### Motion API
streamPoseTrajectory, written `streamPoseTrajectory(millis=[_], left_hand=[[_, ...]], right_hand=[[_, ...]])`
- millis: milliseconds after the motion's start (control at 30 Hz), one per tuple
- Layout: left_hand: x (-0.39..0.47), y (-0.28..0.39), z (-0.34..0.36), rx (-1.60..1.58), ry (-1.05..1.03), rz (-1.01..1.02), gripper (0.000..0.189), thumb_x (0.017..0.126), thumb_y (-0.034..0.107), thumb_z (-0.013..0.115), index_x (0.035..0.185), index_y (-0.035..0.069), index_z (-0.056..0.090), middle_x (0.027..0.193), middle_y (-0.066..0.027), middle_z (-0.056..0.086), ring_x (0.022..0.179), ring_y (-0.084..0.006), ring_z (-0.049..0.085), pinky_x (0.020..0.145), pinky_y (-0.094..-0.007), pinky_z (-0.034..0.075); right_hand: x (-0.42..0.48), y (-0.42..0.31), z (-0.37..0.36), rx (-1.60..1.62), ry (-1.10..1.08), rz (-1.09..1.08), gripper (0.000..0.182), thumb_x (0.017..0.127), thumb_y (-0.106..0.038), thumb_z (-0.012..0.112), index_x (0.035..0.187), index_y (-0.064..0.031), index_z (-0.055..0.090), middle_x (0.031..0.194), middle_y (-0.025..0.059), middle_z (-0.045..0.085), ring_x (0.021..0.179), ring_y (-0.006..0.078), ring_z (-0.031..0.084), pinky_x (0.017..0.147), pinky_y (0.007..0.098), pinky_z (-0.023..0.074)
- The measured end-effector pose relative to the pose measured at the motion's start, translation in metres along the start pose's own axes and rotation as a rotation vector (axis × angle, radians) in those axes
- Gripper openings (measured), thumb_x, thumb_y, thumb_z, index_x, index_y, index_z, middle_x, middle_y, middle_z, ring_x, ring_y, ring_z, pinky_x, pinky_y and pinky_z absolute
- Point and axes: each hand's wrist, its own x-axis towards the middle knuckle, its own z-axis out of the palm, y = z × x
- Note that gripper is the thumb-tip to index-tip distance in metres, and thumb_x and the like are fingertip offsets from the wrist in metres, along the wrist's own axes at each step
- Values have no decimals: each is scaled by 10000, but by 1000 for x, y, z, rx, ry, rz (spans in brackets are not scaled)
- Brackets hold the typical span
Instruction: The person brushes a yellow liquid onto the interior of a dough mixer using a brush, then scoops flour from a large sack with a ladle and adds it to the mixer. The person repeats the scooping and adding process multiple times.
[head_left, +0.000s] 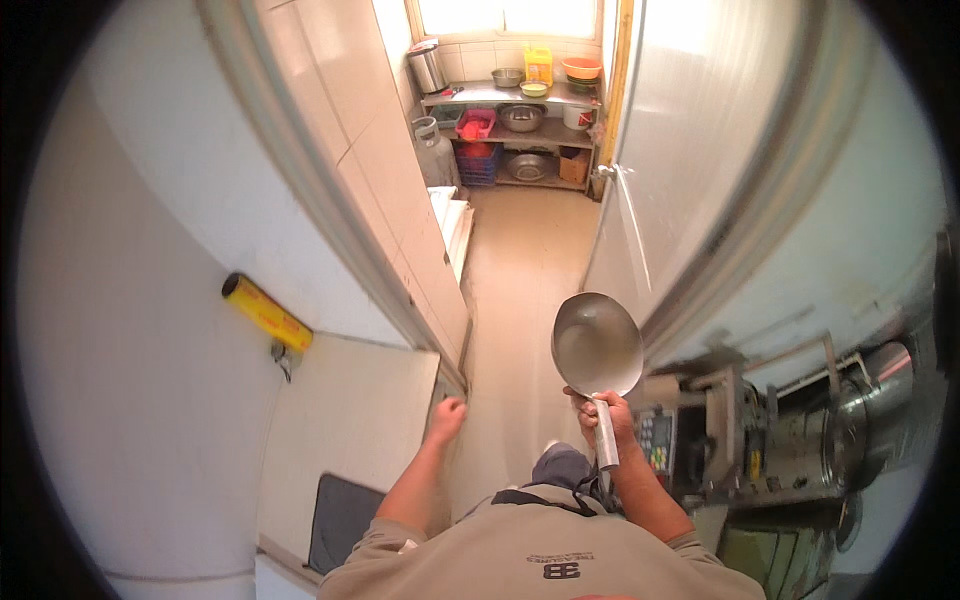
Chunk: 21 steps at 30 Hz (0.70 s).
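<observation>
My right hand (606, 414) grips a metal ladle-like scoop (596, 349) where its short handle meets the round bowl. The bowl points forward with its inside facing up, and the handle runs back toward my body. What, if anything, lies inside the bowl cannot be told. On the other side, my left hand (448, 417) hangs beside the doorway edge with its fingers curled and nothing seen in it. It is near the corner of a pale board surface (345, 412).
A metal shelf (480, 96) with basins, a yellow jug (538, 66) and baskets stands beyond the doorway. A gas cylinder (433, 154) and white sacks (451, 225) line the left wall. An open door (675, 150) and kitchen equipment (772, 442) are at the right.
</observation>
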Motion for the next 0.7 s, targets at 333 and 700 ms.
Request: streamPoseTrajectory(millis=[333,700], left_hand=[[328,145,48,-216,-28,-143,246,894,138,607,1094,5,662,921,-70,700,771,-143,666,675,-298,525],[648,303,32,-277,150,-22,280,911,165,608,1109,-27,653,946,-97,713,843,-154,674,785,-303,528]], right_hand=[[393,-169,48,-26,-14,62,407,894,-88,391,1240,127,414,1168,365,571,644,181,535,539,290,512],[816,-270,190,-337,36,339,393,865,-72,401,1155,175,496,876,241,631,578,181,520,480,290,482]])
